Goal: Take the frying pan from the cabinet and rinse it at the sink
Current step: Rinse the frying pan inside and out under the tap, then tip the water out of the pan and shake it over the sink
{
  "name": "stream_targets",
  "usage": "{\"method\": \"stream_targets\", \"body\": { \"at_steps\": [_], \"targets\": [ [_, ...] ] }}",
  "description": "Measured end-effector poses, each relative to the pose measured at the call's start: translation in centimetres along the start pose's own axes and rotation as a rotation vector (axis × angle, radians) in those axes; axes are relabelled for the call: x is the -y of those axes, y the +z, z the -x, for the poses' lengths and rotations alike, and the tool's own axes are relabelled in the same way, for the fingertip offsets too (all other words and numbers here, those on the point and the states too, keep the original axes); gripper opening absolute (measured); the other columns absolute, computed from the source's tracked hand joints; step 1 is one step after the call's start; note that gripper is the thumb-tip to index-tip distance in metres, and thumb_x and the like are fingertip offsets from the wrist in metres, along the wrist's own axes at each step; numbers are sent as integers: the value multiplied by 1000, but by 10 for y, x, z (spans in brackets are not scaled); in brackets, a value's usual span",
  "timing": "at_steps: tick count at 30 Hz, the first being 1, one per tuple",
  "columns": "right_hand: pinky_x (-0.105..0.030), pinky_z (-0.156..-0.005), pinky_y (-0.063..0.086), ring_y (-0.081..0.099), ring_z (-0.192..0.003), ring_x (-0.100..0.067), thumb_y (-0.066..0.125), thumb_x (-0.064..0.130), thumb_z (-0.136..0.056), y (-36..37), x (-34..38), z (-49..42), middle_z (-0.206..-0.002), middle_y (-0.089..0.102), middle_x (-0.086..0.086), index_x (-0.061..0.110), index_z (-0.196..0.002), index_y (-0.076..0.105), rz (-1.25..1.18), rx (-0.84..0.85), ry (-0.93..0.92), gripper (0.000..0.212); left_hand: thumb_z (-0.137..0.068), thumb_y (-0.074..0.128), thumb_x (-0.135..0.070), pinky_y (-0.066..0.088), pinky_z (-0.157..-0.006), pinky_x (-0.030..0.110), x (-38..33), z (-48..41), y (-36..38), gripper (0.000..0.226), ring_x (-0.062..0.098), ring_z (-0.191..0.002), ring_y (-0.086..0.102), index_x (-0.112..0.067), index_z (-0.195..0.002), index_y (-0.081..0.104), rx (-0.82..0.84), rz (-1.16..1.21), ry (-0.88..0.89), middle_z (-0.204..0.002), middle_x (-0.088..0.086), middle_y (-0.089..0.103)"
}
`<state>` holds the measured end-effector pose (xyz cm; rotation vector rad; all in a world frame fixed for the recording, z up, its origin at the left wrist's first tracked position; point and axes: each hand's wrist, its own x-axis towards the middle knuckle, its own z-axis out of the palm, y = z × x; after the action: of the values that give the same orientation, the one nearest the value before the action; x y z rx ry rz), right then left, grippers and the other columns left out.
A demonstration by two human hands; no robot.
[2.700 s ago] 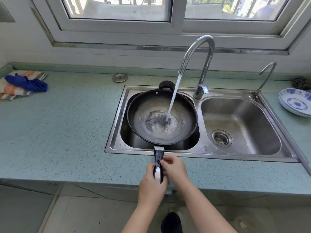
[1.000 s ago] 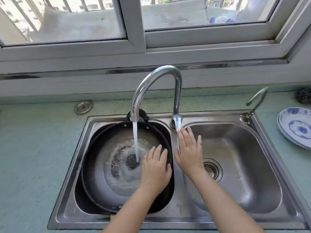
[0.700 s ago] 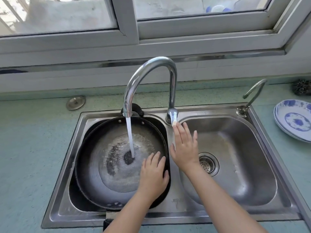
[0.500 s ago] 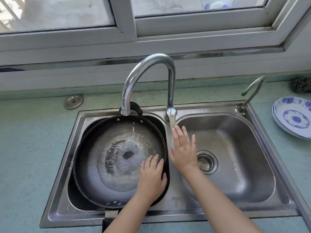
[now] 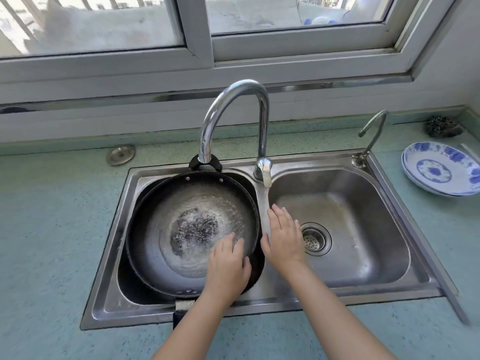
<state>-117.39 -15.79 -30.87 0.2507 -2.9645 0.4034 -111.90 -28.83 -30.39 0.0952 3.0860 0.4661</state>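
Speckled teal desk (image 5: pixel 52 229) is backed by a white wall (image 5: pixel 104 120). Grey-framed sliding window (image 5: pixel 198 35) is set above it; bright daylight is admitted. Blue-patterned plates (image 5: pixel 441 172) are stacked at right.

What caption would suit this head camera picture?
Frying pan holding water in the left sink basin, left hand inside it, right hand beside, tap off.

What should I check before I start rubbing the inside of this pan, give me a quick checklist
1. Frying pan seated in the left basin: ok.
2. Water pooled in the pan: ok.
3. Tap off, no stream falling: ok.
4. Left hand inside the pan at its right rim: ok.
5. Right hand free, open over the divider: ok.
6. Pan stays steady under pressure: cannot tell.
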Motion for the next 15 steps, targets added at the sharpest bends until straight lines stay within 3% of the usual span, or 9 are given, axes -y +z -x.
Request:
{"method": "stream_targets", "body": {
  "at_steps": [4, 6, 9, 15],
  "targets": [
    [-42, -75, 57, 68, -98, -29, 41, 26, -67, -12, 18, 29, -109, 69, -13, 3, -105, 68, -72, -26, -1, 52, -69, 40, -23, 57, -71, 38, 10, 26, -12, 43, 34, -86, 68, -3, -96, 67, -28, 19, -16, -99, 18, 69],
    [-39, -73, 57, 69, -93, -28, 48, 23, -66, -17, 29, 45, -104, 70, -13, 2, -101, 69, -90, -52, 4, 47, -70, 44, -20, 58, -68, 38, 16, 40, -17, 39, 35, -84, 68, -1, -95, 67, -45, 27, -22, -97, 20, 69],
    [-34, -69, 57, 70, -89, -26, 57, 23, -61, -20, 45, 75, -102, 71, -11, 3, -99, 69, -96, -31, 10, 45, -64, 66, -8, 57, -70, 41, 25, 67, -22, 34, 37, -87, 68, 0, -98, 66, -95, 43, -20, -99, 21, 69],
    [-41, -76, 56, 68, -95, -30, 76, 16, -59, -21, 76, 139, -109, 69, -14, 1, -106, 67, -105, 13, 11, 51, -62, 77, -3, 57, -75, 46, 41, 130, -29, 43, 38, -93, 66, 3, -103, 66, -160, 89, -64, -103, 22, 68]
  ]
}}
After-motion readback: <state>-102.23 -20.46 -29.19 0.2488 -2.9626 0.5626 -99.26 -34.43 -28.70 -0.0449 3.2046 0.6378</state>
